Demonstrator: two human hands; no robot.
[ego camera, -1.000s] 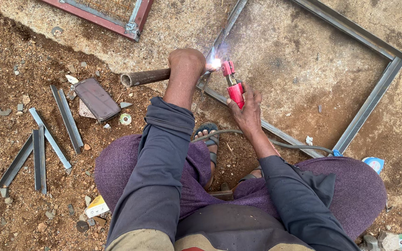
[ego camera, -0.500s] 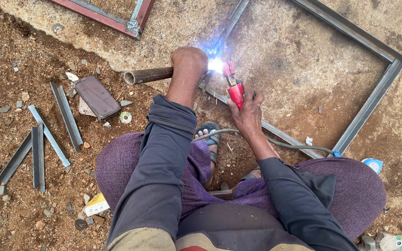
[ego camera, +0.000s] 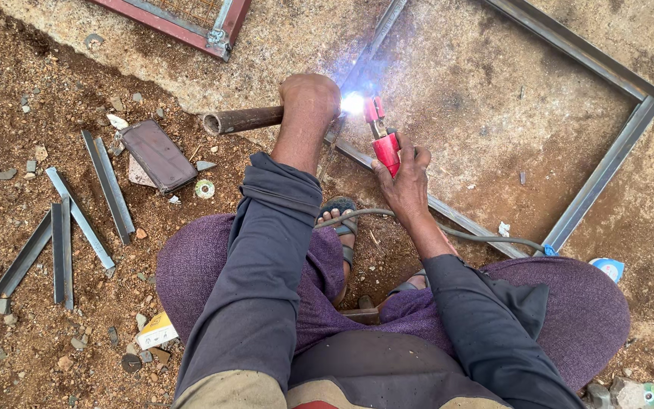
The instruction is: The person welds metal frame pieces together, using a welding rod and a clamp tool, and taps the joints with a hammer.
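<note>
I squat on dirt ground over a grey metal frame [ego camera: 615, 151] lying flat. My left hand [ego camera: 309, 98] grips a rusty brown pipe [ego camera: 240, 120] that rests against the frame's near corner. My right hand [ego camera: 406, 178] is closed on a red welding electrode holder [ego camera: 384, 144], whose tip points at the corner joint. A bright blue-white arc [ego camera: 353, 103] glows there, right beside my left fist. A grey cable [ego camera: 478, 235] runs from the holder across my feet to the right.
Several cut grey metal angle pieces [ego camera: 77, 220] lie on the dirt at left. A dark flat phone-like object [ego camera: 159, 155] and a small disc [ego camera: 204, 188] sit near the pipe. A red-painted frame [ego camera: 191, 23] lies at the top. A small yellow box [ego camera: 157, 332] is by my left knee.
The arc keeps burning at the corner and now looks slightly brighter. Both hands stay in the same place.
</note>
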